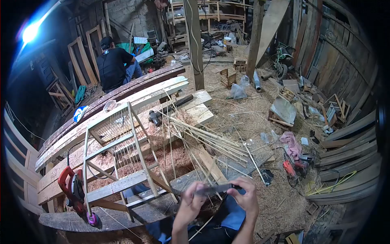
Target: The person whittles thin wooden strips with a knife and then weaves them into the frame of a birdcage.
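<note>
My right hand point(247, 198) is closed around the dark handle of a knife point(217, 188), whose greyish blade points left across my lap. My left hand point(192, 202) is closed in a pinch at the blade's far end, on what looks like a thin wooden strip; motion blur hides the exact contact. Just ahead, a bundle of thin wooden strips point(217, 140) lies fanned over the boards. To the left stands a wooden frame point(115, 186) strung with thin rods, leaning over the bench.
A red power tool point(72, 185) sits at the bench's left end. A hammer-like tool point(154, 117) lies on the planks. Red-and-black power tools point(291, 166) and a pink cloth point(290, 144) are on the shavings-covered floor at right. Another person point(115, 65) sits at the back left.
</note>
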`<action>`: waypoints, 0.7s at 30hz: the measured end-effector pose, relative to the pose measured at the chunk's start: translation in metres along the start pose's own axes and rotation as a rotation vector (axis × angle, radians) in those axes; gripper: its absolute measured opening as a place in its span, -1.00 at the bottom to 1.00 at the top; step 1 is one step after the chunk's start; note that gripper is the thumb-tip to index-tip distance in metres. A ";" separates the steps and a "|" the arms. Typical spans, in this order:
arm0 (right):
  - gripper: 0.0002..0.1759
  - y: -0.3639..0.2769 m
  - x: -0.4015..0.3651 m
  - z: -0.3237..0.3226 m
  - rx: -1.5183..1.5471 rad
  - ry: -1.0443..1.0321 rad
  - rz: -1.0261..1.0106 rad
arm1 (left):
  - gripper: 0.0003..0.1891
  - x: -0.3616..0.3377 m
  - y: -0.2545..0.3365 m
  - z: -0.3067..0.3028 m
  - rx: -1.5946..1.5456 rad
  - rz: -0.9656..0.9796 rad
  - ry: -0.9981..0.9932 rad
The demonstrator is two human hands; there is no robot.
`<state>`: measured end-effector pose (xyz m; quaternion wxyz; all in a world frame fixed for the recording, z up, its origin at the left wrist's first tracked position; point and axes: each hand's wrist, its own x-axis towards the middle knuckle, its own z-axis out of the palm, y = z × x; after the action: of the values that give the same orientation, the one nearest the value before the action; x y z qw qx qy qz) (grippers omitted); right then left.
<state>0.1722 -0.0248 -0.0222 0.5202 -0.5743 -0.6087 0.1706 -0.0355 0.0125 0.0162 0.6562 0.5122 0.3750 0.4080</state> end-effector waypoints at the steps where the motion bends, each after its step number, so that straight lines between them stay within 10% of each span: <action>1: -0.57 -0.005 0.003 0.000 0.001 -0.004 -0.002 | -0.73 0.003 -0.004 0.004 0.104 -0.004 0.014; 21: -0.58 -0.021 0.010 0.016 -0.027 0.055 -0.215 | -0.84 -0.012 0.007 0.021 0.243 0.061 -0.084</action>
<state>0.1499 -0.0153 -0.0077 0.5442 -0.5172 -0.6544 0.0897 -0.0217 -0.0049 0.0279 0.5918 0.6157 0.3780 0.3575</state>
